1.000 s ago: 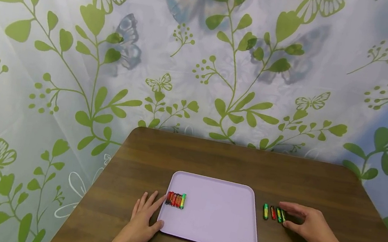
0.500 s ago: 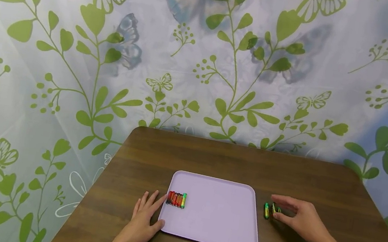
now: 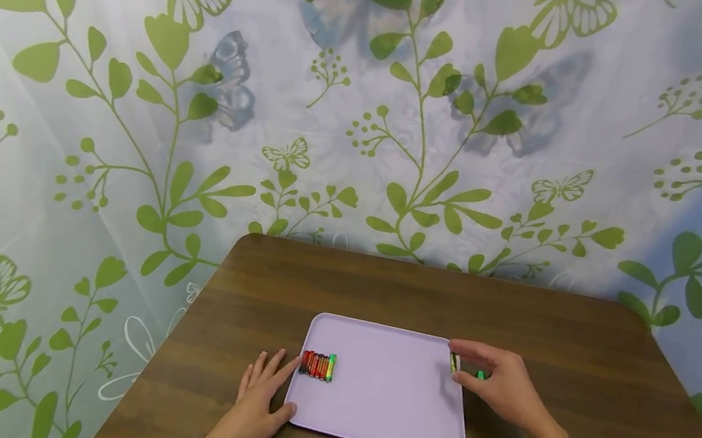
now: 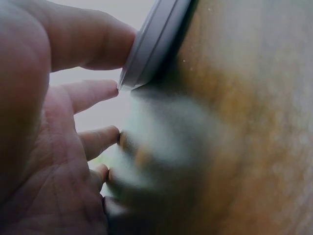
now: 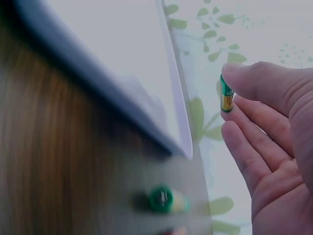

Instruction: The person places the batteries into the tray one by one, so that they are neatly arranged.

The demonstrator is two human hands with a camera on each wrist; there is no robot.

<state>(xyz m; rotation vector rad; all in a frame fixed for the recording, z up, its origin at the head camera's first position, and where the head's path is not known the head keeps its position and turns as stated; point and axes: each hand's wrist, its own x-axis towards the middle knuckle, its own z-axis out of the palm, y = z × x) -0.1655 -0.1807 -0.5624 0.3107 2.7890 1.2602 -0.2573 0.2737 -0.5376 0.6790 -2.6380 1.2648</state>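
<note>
My right hand pinches a green and gold battery upright between thumb and fingertips, at the right rim of a lilac tray. Several batteries lie side by side in a row at the tray's left side, mostly red and black with a green one at the right end. Fingers spread, my left hand rests at the tray's left edge, with its thumb against the rim in the left wrist view. On the table, a loose green battery lies to the right of the tray, partly hidden by my right hand in the head view.
The brown wooden table has rounded far corners. Behind it hangs a pale curtain printed with green leaves and butterflies. A reddish end of another battery shows at the bottom of the right wrist view.
The right hand has taken a green battery from the row on the table and moved left with it to the tray's right rim. The left hand has stayed put.
</note>
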